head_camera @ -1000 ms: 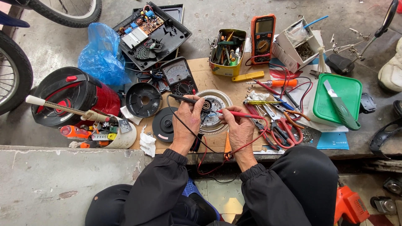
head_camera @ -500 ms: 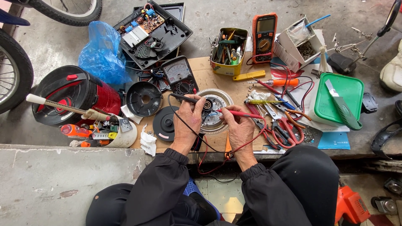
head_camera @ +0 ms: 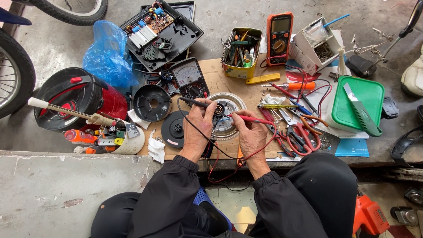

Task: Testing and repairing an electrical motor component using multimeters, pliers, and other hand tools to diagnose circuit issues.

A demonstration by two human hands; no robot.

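Note:
My left hand holds a black test probe whose tip lies on the round metal motor disc in the middle of the cardboard sheet. My right hand holds a red test probe, its tip pointing left onto the same disc. Red and black leads loop down from both probes toward my lap. A black analog meter lies just behind the disc.
Two black round covers lie left of the disc. A red cylindrical appliance, blue plastic bag and open circuit tray sit left and behind. An orange digital meter, tool tin, scissors and pliers, green-lidded box lie right.
Both hands have stayed on the disc; the probe tips have shifted only slightly on it.

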